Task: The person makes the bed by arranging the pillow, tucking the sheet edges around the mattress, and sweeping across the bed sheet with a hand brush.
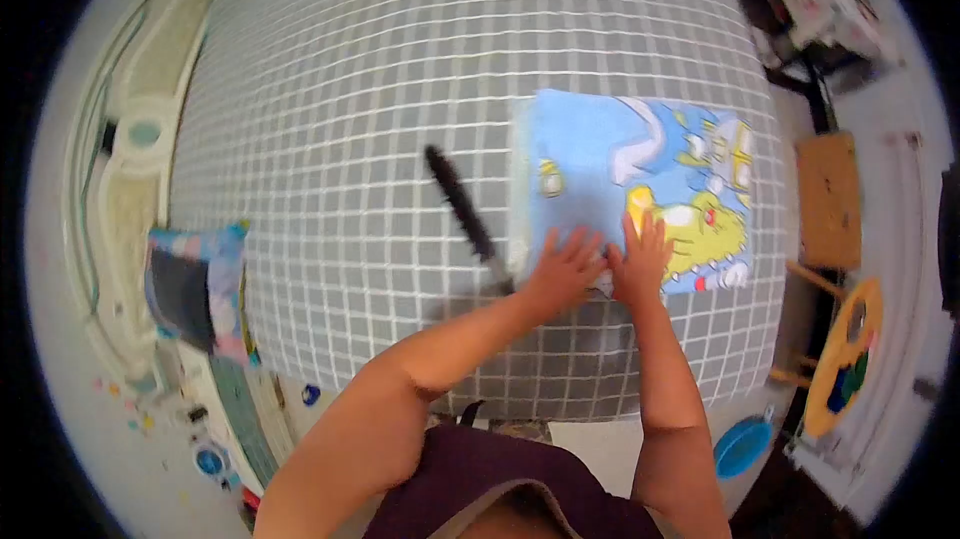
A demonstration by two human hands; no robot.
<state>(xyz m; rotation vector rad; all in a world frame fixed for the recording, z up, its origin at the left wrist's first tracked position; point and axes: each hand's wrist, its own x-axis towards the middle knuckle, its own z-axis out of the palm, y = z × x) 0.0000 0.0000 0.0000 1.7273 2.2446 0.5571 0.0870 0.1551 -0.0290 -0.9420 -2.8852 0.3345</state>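
Observation:
A light-blue cloth [590, 149] with yellow and white cartoon figures lies folded into a rectangle on the bed. It may be a towel or a small blanket. Spread flat on its near edge, left of the middle, is my left hand [567, 269], with nothing in its grasp. My right hand [643, 257] presses beside it, fingers stretched over the green cartoon animal, also holding nothing. To the left of the cloth lies a long black bristled brush [460, 201], slanted; its handle end is partly hidden by my left forearm.
Grey checked bedding [350, 139] covers the wide bed. A cream headboard [145, 139] and a patterned cushion [230, 289] are at the left. On the right are a wooden stool [830, 201], an oval-topped wooden stand [825, 399] and a blue basin [743, 446].

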